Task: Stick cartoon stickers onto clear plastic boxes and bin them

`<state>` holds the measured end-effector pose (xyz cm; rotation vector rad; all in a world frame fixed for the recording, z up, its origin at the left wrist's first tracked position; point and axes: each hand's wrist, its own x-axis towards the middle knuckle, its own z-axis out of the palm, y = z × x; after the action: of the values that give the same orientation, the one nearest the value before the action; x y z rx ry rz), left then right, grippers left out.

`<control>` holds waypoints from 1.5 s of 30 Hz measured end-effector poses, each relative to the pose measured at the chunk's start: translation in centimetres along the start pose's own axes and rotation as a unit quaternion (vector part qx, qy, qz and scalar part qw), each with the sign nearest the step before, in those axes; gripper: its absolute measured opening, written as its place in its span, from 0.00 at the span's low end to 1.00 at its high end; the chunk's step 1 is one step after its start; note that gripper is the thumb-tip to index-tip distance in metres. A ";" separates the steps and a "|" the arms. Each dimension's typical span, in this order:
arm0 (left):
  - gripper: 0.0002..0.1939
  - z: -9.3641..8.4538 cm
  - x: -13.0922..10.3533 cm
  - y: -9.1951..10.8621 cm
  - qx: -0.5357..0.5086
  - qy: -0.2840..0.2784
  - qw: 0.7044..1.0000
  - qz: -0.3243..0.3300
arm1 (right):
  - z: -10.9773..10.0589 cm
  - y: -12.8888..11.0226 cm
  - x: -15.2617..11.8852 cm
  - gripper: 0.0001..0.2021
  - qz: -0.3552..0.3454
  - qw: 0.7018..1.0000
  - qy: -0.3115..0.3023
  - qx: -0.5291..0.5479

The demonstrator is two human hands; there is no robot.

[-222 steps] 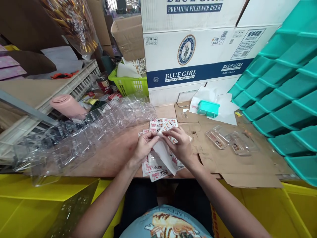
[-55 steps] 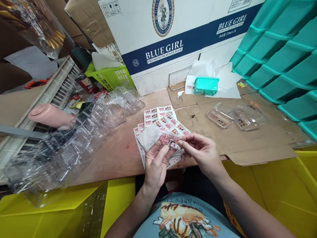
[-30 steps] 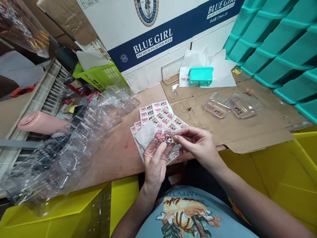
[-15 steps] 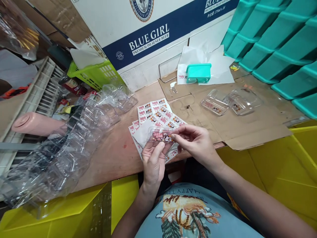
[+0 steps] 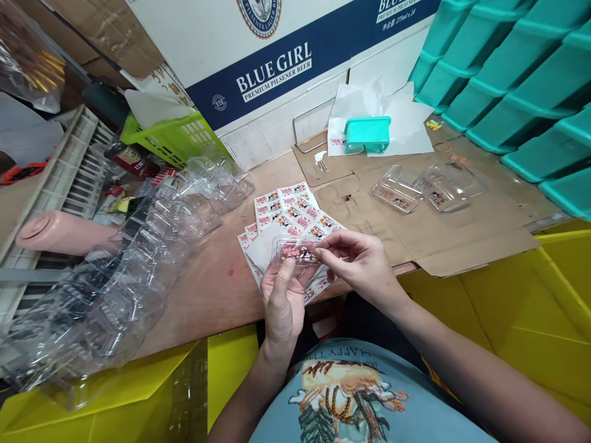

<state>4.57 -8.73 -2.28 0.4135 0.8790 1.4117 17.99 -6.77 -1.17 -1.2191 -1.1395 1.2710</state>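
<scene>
Box of clear plastic (image 5: 292,243) sits pinched in your left hand (image 5: 282,299) over white printed sticker sheets (image 5: 294,214); your right hand (image 5: 367,264) touches its end, pinch unclear. Best rub the pink cat label (image 5: 300,252) softly.

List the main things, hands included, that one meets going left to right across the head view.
Pink bottle, lime-green slotted basket, left hand holding a stickered clear container, right hand, pair of clear containers on brown cardboard, stacked teal plastic containers.

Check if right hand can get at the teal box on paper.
Likely yes: just flat cardboard and paper lie between right hand and teal box, though that hand is at the held clear box.
</scene>
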 end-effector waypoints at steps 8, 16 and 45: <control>0.07 0.3 0.0 -0.1 0.021 0.033 0.999 0.026 | 0.2 0.1 0.1 0.11 -0.011 1.000 -0.002 -0.011; 0.05 0.6 -0.3 -0.6 0.016 0.048 0.997 0.055 | -0.6 0.5 -0.3 0.19 -0.175 0.940 0.075 -0.283; 0.09 6.5 0.8 1.3 0.050 -0.137 0.989 0.008 | -3.6 -2.6 0.7 0.20 -0.155 0.980 0.011 -0.121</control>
<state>8.45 -6.15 2.51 0.6749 0.7246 1.2926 21.69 -5.96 1.19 -1.1701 -1.4371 0.9022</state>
